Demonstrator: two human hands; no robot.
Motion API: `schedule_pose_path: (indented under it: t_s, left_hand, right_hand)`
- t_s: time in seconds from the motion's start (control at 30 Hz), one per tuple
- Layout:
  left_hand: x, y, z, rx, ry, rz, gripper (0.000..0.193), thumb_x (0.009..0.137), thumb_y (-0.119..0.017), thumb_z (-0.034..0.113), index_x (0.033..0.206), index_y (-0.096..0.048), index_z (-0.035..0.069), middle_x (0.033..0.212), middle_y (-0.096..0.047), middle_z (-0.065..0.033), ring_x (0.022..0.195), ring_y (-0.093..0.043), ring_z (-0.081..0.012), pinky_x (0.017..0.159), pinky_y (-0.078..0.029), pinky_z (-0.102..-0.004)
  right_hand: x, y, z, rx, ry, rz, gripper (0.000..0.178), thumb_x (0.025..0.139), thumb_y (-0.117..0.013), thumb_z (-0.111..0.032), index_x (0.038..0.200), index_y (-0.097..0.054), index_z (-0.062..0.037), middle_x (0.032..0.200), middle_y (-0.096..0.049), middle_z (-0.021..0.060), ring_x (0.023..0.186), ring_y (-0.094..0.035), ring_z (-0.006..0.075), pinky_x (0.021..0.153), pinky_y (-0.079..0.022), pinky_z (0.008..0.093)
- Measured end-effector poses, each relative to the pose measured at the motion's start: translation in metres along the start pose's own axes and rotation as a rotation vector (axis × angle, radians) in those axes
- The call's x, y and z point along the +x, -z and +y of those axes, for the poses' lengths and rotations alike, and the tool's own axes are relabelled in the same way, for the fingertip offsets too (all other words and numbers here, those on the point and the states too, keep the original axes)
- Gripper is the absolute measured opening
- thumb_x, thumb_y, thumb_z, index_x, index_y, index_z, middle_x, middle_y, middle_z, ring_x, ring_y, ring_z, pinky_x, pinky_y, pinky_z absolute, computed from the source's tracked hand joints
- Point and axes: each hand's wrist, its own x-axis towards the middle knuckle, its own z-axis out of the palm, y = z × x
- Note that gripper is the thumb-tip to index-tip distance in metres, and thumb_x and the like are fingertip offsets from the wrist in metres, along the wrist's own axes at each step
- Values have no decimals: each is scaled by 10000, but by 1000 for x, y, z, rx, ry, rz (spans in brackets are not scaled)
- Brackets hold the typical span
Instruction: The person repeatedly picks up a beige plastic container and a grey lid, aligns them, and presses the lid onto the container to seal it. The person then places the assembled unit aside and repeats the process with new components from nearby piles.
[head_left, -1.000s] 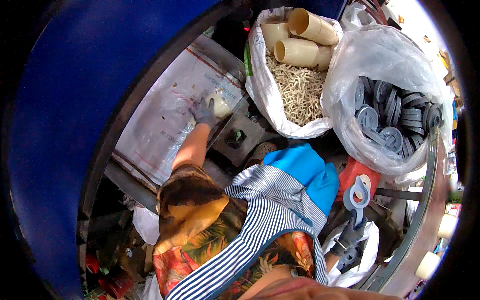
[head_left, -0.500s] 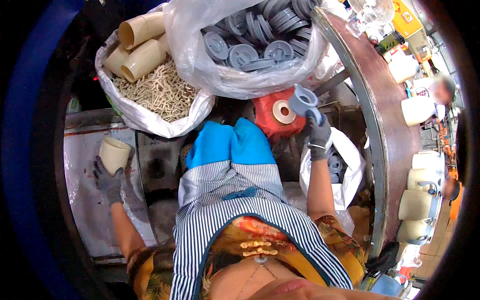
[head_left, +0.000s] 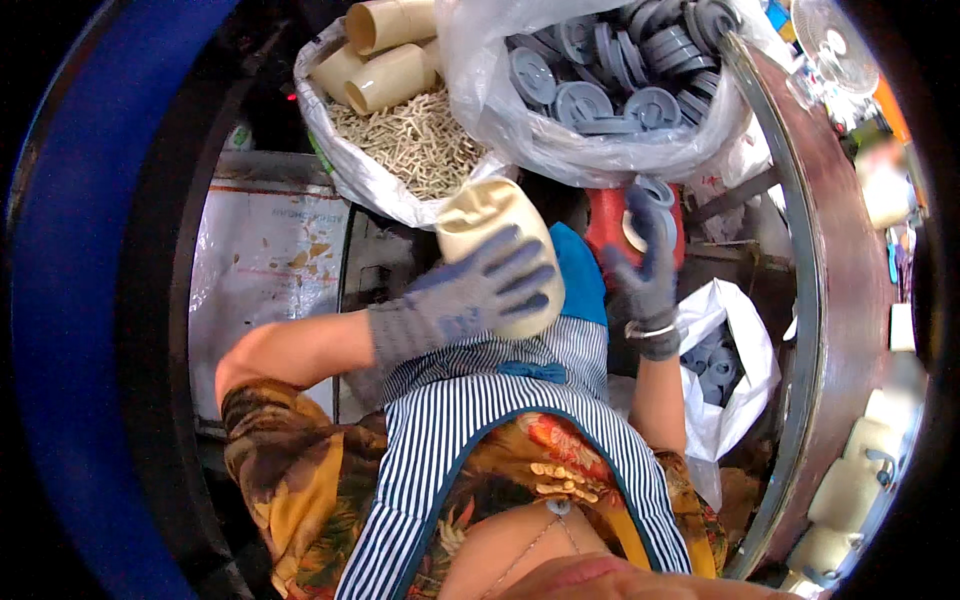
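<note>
A cream plastic cup-shaped container (head_left: 470, 222) is tilted above my lap. My left hand (head_left: 465, 290), in a grey glove with dark-coated fingers, holds its side with the fingers spread across it. My gloved right hand (head_left: 645, 265) is over a red block (head_left: 605, 215), thumb and fingers stretched apart. A grey plastic part with a ring-shaped end (head_left: 655, 188) shows just beyond its fingertips, over the block, and is partly hidden by them. Between that thumb and fingers a bit of the block's pale disc (head_left: 633, 235) shows.
At the far left, a white sack (head_left: 345, 180) holds cream containers and many short pale pieces. Beside it, a clear plastic bag (head_left: 480, 120) holds grey round lids (head_left: 582, 104). A white bag (head_left: 745, 390) of grey parts is by my right arm. A brown table (head_left: 840, 250) curves along the right.
My left hand has brought the cream container from the far left to above my lap. My right hand has opened from the grey part, which now sits over the red block. The view has shifted.
</note>
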Motion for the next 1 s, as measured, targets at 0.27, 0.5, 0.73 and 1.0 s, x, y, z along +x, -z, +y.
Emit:
schedule_pose_path:
  t_s: [0.27,0.5,0.73,1.0]
  left_hand:
    - [0,29,8,-348,-172,339,517,771,-657,231,1271,-556,149,1345,-513,-98,1322,-433,-320,1134,-329,-490]
    - [13,33,31,-465,646,355,549,839,-663,296,1322,-541,66,1304,-523,-161,1238,-462,-363,1091,-325,-528]
    - [17,9,35,-434,453,364,452,854,-621,267,1264,-583,81,1200,-587,-141,1062,-561,-340,1020,-409,-499]
    - [14,-3,42,-536,333,96,302,821,-649,363,993,-647,115,967,-597,-104,863,-580,-278,815,-447,-443]
  right_hand:
    - [-30,-43,4,491,-151,-341,1027,708,-831,-413,1470,-311,38,1416,-453,176,1309,-454,275,1093,-353,392]
    - [-72,-82,-31,-71,15,36,967,695,-833,-373,1438,-342,3,1430,-413,224,1297,-427,388,1075,-366,472]
    - [-74,-66,-33,-46,18,-278,1196,620,-860,-471,1492,-210,26,1515,-262,295,1388,-294,468,1141,-271,502]
    - [-90,-74,-17,-187,112,-214,1202,622,-865,-472,1493,-203,26,1475,-333,284,1312,-404,456,1104,-332,506]
